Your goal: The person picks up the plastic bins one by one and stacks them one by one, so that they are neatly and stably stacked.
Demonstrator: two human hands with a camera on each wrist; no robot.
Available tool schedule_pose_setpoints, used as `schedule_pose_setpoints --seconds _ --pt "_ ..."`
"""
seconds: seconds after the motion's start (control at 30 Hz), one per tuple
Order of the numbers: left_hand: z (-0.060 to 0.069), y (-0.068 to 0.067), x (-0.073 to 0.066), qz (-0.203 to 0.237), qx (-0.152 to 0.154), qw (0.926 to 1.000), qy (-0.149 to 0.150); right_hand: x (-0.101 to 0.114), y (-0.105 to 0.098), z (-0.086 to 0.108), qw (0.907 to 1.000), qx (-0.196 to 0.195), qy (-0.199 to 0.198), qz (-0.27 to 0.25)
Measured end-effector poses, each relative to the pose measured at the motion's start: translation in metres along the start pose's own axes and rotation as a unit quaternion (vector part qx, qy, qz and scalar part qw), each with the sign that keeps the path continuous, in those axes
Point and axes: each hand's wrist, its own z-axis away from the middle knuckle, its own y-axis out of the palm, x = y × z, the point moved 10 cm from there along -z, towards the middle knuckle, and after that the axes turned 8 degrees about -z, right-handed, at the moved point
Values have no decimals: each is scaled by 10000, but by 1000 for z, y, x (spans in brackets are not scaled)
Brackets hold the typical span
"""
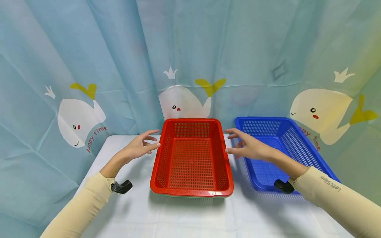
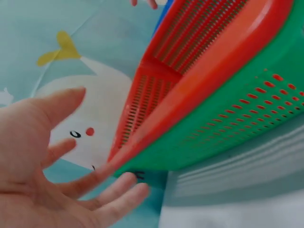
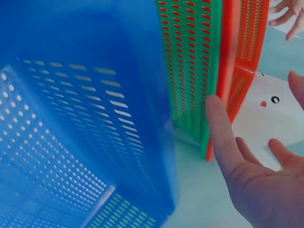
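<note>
A red perforated plastic basket (image 1: 191,162) stands mid-table, nested inside a green basket (image 2: 247,114) whose perforated side shows in both wrist views. My left hand (image 1: 139,147) is at the red basket's left rim, fingers spread and slightly bent. The thumb tip appears right by that rim in the head view; whether it touches, I cannot tell. At the opposite side my right hand (image 1: 248,145) hovers beside the right rim with loosely extended fingers, holding nothing. Both baskets look empty inside as far as the red one's mesh floor shows.
On the right a blue perforated basket (image 1: 249,170) stands beneath my right hand and forearm, with a paler mesh edge below its rim. A white cloth (image 1: 190,219) covers the table. Behind hangs a light-blue curtain (image 1: 190,43) printed with whales.
</note>
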Motion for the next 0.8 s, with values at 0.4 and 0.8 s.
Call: schedule_pose_setpoints --seconds 0.4,0.8 --pt "-4 -10 -48 -674 -893 9857 1263 41 -26 7 9793 -1219 -1226 1055" --pt "-15 8 -77 -878 -1000 9780 1609 47 -44 22 9741 -1626 -1235 968"
